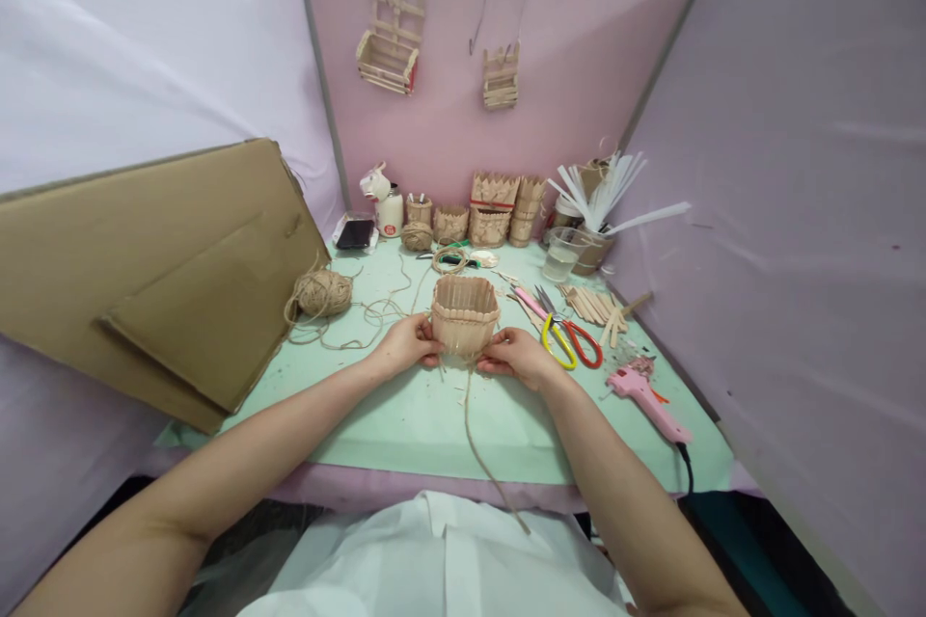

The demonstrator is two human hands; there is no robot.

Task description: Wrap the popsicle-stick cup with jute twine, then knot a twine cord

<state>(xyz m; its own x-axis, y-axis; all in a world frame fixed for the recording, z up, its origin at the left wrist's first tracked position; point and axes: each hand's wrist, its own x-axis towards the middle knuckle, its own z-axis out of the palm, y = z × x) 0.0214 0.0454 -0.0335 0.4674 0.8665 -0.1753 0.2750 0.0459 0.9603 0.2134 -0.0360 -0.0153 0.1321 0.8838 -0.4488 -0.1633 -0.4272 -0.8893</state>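
Observation:
A small basket made of wooden craft sticks (465, 316) stands upright near the middle of the table, with a band round it below its scalloped rim. My left hand (414, 345) is closed at its lower left side, thumb and fingers against the sticks. At the lower right side my right hand (515, 355) is closed in the same way. A strand of jute twine (474, 434) runs from the basket's base over the table's front edge onto my white clothing. Whether my fingertips also pinch twine at the base is too small to tell.
To the left lie a ball of twine (323, 292) and a leaning cardboard sheet (166, 260). On the right are scissors (571, 339), loose craft sticks (589, 306), a pink glue gun (647, 402) and a plastic cup of liquid (560, 255). Stick baskets (488, 227) line the back.

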